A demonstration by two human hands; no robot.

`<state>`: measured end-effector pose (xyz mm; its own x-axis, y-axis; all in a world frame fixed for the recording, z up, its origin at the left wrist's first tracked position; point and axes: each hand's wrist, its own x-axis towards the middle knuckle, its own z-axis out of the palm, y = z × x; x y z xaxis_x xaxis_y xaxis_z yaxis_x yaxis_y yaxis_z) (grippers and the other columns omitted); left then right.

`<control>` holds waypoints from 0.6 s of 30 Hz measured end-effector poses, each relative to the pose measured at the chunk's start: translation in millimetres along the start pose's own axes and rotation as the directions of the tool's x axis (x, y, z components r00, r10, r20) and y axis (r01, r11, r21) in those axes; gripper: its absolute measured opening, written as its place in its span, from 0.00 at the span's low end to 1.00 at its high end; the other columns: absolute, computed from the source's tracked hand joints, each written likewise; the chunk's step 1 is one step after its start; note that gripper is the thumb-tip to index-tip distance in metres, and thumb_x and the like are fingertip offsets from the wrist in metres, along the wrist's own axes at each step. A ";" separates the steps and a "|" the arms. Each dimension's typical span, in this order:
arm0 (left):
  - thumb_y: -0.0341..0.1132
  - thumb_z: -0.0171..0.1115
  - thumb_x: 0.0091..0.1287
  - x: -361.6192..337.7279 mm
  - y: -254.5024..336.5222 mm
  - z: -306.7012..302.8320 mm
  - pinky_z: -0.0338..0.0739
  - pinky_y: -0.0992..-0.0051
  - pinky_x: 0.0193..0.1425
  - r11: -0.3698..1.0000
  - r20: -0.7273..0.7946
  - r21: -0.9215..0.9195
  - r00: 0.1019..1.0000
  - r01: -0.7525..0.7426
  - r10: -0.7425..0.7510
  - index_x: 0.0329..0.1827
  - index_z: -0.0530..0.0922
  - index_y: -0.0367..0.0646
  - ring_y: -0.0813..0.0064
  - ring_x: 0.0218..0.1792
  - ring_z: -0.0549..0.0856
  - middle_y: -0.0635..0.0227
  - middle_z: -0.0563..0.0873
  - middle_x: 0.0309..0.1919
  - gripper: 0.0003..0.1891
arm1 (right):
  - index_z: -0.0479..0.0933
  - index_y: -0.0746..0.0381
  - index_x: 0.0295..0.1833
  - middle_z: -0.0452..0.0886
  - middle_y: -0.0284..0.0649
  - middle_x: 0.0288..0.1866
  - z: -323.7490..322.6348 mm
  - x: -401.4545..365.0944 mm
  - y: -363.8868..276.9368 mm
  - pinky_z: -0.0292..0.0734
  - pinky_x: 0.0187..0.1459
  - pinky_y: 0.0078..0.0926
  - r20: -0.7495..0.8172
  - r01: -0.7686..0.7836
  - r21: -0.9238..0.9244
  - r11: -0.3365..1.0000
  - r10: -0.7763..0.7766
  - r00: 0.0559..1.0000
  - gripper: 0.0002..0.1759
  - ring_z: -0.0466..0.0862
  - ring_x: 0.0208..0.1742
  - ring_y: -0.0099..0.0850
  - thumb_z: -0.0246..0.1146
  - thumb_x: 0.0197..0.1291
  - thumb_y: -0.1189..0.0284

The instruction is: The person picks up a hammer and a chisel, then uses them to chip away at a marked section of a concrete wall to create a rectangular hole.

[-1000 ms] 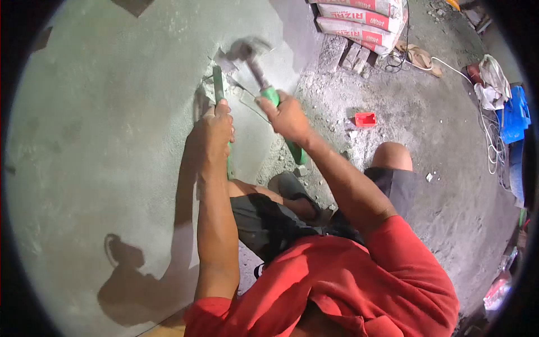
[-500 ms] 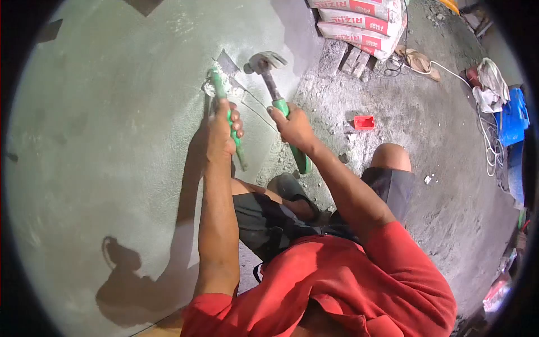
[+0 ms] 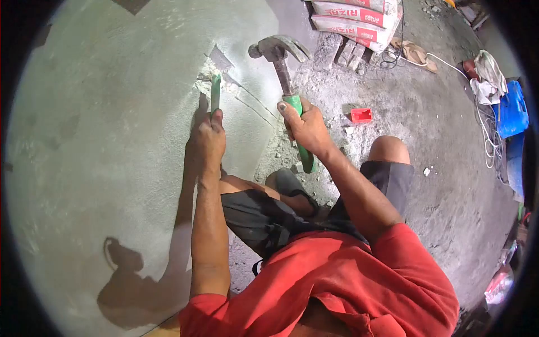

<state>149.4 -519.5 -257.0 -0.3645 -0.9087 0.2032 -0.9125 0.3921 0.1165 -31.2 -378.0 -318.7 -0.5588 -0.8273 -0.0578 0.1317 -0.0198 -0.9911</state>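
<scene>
My left hand is closed around a green chisel, whose far end meets a rough chipped patch in the grey plastered wall. Whitish broken material surrounds that tip. To the right, my right hand grips a claw hammer by its green handle. The steel head is up and apart from the chisel, claw pointing right. Between the hands, a dark cut line runs diagonally down the wall from a dark grey angular patch.
A small red box lies on the dusty floor among rubble. Stacked cement bags stand at the back, with a sandal nearby. White cable and a blue container are at the right.
The hammer has swung right, away from the chisel, and its head appears larger. My left hand has shifted slightly down and left, and the chisel stands more upright in view.
</scene>
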 end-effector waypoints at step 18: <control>0.60 0.42 0.77 17.5 -12.0 4.9 0.79 0.56 0.47 0.966 0.160 -0.214 0.981 0.146 -0.113 0.51 0.81 0.40 0.50 0.40 0.88 0.49 0.88 0.39 0.31 | 0.78 0.67 0.44 0.81 0.49 0.27 59.7 34.7 18.0 0.77 0.37 0.37 0.028 0.241 -0.267 0.933 -0.243 0.970 0.19 0.81 0.29 0.37 0.67 0.62 0.60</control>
<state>153.1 -540.8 -259.6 -0.2843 -0.9582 0.0302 -0.8950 0.2766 0.3500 0.7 -440.6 -331.4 -0.5510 -0.8131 0.1879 -0.2307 -0.0680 -0.9706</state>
